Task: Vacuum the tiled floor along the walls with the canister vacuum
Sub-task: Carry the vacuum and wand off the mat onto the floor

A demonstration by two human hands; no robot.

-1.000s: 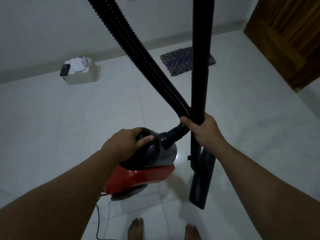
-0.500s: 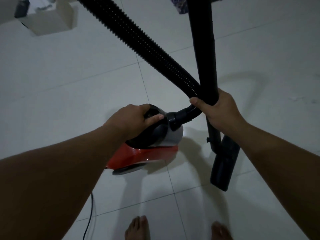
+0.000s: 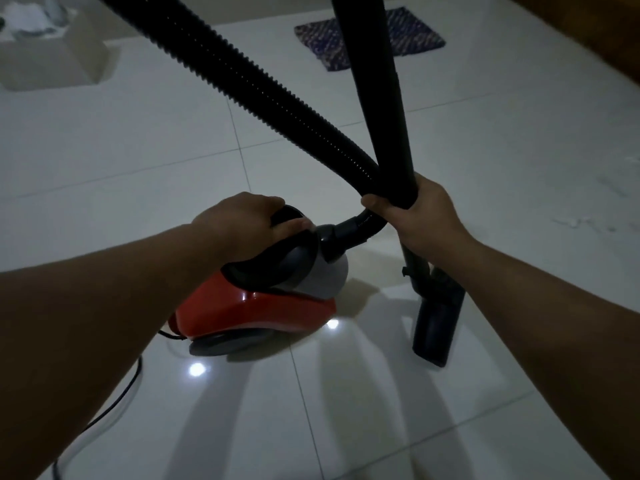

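A red and grey canister vacuum stands on the white tiled floor in the middle of the view. My left hand is closed over its black top handle. My right hand grips the black rigid wand together with the ribbed black hose where the two cross. The wand stands nearly upright, and its black floor nozzle rests on the tiles to the right of the canister. The hose bends down into the canister's front port.
A white box with papers in it sits on the floor at the far left. A dark patterned mat lies at the far middle. A wooden door fills the upper right corner. The black power cord trails to the lower left.
The view has tilted and shifted over the canister; my bare feet have dropped out of the bottom of the frame. Both hands keep the same grips on handle and wand.
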